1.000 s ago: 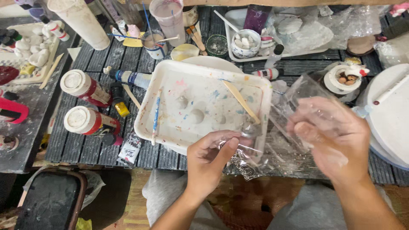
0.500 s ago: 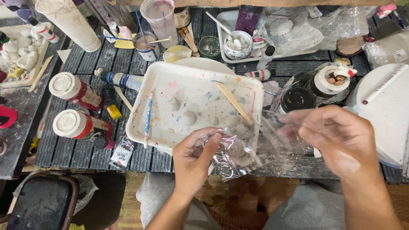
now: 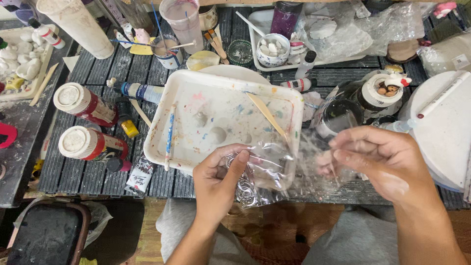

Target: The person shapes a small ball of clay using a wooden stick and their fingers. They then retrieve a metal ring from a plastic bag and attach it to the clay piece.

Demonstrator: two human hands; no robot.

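My left hand point(image 3: 218, 179) pinches one side of a crinkled clear plastic bag point(image 3: 274, 169) at the table's front edge. Metal rings point(image 3: 243, 189) show inside the bag just below my left fingers. My right hand point(image 3: 380, 159) grips the bag's other side, fingers curled on the film. The bag lies partly over the front right corner of a white paint-stained tray point(image 3: 221, 120). In the tray rest a blue-handled brush point(image 3: 170, 135) and a wooden stick point(image 3: 266, 114).
Two red-labelled jars with white lids point(image 3: 78, 100) point(image 3: 83, 144) lie at left. Cups, brushes, a small tube point(image 3: 142, 91) and a bowl of white pieces point(image 3: 273, 49) crowd the back. A round white board point(image 3: 444, 127) sits at right, a dark bin point(image 3: 49, 235) on the floor.
Both hands have lowered the bag toward the table's front edge and drawn it taut between them. My right hand has moved from over the bag to its right side.
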